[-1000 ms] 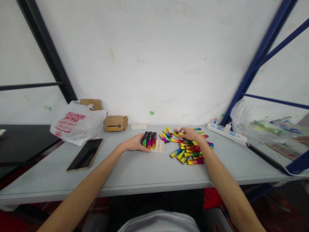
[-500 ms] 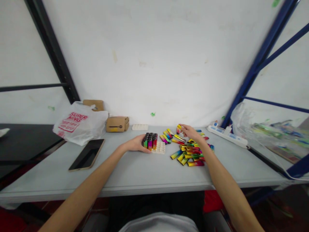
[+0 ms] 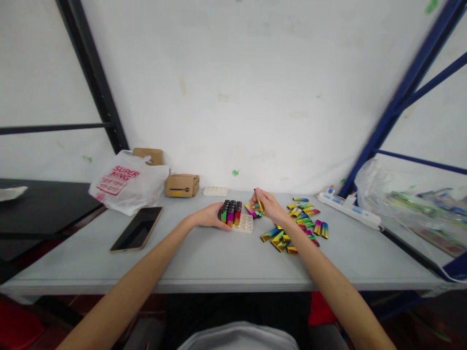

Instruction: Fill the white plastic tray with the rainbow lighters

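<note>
A white tray (image 3: 245,224) sits mid-table with several rainbow-coloured lighters (image 3: 230,212) standing upright in its left part. My left hand (image 3: 208,216) grips the tray's left side, fingers curled against the standing lighters. My right hand (image 3: 266,205) is raised just right of the tray and pinches one yellow lighter (image 3: 259,200), held nearly upright. A loose pile of lighters (image 3: 297,224) lies flat on the table to the right of that hand.
A phone (image 3: 137,228) lies face up at the left. Behind it are a white plastic bag (image 3: 126,183), a small cardboard box (image 3: 182,185) and a spare white tray (image 3: 215,191). A power strip (image 3: 348,209) lies at the right, near a clear bag (image 3: 412,204).
My right hand has lifted a yellow lighter out of the loose pile and carried it left towards the tray. My left hand has stayed on the tray. The camera has shifted slightly.
</note>
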Demonstrator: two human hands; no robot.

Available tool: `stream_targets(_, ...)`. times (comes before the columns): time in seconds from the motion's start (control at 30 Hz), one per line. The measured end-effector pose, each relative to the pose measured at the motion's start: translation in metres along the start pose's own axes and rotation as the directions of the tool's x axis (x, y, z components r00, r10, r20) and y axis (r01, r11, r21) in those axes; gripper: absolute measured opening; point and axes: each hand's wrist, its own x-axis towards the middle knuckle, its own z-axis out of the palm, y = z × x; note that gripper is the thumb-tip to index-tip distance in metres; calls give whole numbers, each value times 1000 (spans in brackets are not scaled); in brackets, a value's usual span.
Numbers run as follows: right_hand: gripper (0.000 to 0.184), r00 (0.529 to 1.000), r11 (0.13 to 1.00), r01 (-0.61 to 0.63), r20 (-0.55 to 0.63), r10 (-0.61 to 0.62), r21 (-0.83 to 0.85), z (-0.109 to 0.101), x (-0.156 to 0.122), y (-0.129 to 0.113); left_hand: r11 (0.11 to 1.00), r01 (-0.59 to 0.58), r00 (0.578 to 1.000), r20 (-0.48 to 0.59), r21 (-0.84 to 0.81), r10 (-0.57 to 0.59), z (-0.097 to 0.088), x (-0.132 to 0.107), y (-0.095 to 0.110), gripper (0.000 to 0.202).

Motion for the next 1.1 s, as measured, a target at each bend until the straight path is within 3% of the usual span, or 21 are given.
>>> stream_targets(0.1,46,994,998,-42,108,36,53,19,-4,-2,1000,0,1000,2,-19,0,1,0,-1,82)
stream_targets(0.17,47,990,994,-99,108,92,53,28,-6,-2,1000,11,1000,-5,-20,-11,1,0,-1,83)
stream_targets(0.27,53,995,994,-96,5,97,-57,34,-9,3,999,19,1000,-7,-30,-19,1,0,-1,82)
stream_targets(0.4,54,987,934,-25,-157,-34,-356,34,-9,14,999,5,1000,-4,-33,-5,1,-1,2,81)
stream_targets(0.53,44,971,861,1,-206,-123,-509,32,-8,22,1000,-4,1000,2,-22,4,0,-1,4,80)
stream_targets(0.87,37,973,831,141,-80,-217,-538,34,-16,7,999,-38,999,17,-18,38,-1,-1,5,76)
stream_targets(1.1,44,916,589,362,158,-369,-722,24,-18,3,1000,-31,999,10,-4,31,-1,-2,7,74)
